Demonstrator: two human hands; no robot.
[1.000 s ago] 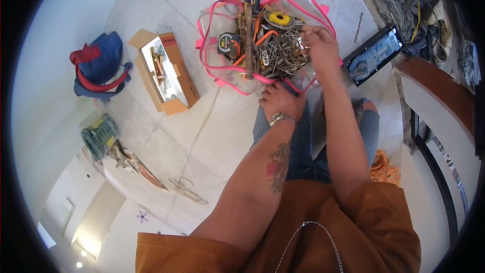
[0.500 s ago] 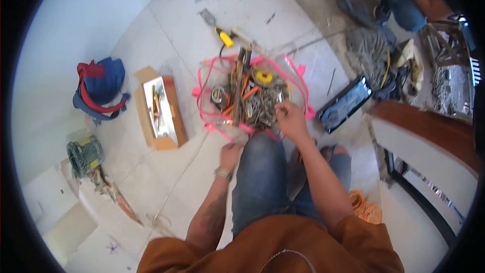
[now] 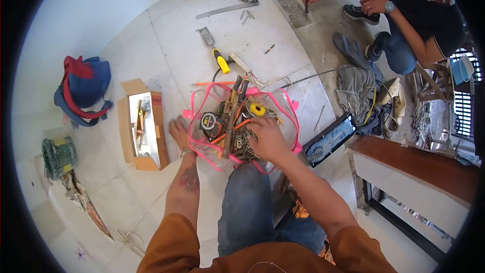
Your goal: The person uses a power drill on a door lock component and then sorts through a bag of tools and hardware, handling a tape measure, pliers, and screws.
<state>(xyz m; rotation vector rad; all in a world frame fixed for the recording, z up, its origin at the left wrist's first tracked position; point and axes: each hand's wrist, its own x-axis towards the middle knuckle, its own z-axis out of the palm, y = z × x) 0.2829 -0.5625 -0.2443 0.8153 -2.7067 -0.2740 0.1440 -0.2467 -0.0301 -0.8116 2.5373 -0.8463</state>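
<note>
A clear plastic bag with pink trim point(image 3: 192, 144) lies open on the floor, full of tools and loose metal pieces. My right hand point(image 3: 268, 140) reaches over its right part, fingers apart and touching the pile of small metal hardware point(image 3: 243, 140); some fingertips are hidden. Beside the bag's left edge, my left hand point(image 3: 179, 134) rests on the tiles with its fingers spread. Within the bag are a tape measure point(image 3: 208, 121), a yellow round roll point(image 3: 257, 108) and a long hammer-like tool point(image 3: 231, 126).
Left stands an open cardboard box point(image 3: 160, 144) with brass-coloured parts. A blue-red bag point(image 3: 93, 88) and a green power tool point(image 3: 59, 156) lie farther left. Ahead are a yellow-handled chisel point(image 3: 220, 60) and a square point(image 3: 227, 9). A co-worker point(image 3: 429, 25) crouches at upper right.
My left hand has moved forward from near my knee to the floor beside the bag. My right hand has shifted left over the pile. The view has tilted, showing more of the co-worker.
</note>
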